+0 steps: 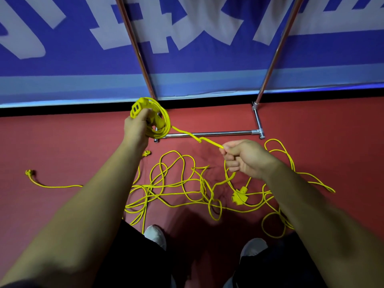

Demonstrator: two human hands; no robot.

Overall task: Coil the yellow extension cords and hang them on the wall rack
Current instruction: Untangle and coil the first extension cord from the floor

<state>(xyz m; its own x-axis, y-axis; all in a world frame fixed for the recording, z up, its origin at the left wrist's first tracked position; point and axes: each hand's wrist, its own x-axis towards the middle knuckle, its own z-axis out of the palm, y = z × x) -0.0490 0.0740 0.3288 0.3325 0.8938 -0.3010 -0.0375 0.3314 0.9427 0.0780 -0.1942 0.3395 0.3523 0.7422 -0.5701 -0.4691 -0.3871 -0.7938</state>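
Red floor [62, 146], blue banner [187, 59] behind, chrome rack [218, 133] standing at the floor's far edge. Left hand [136, 127] grips the started coil [164, 121], fingers curled round it, above the rack's left foot. Right hand [243, 156] pinches the feed strand [199, 139]. Remaining yellow cords [176, 190] lie tangled mid-floor. Suggest even loops and clearing snarls before they reach the coil. Floor's left side is open; rack uprights are close ahead.

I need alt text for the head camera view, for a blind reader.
The left hand holds a small coil of yellow extension cord; the right hand pinches the strand leading from it. More yellow cord lies tangled on the red floor.
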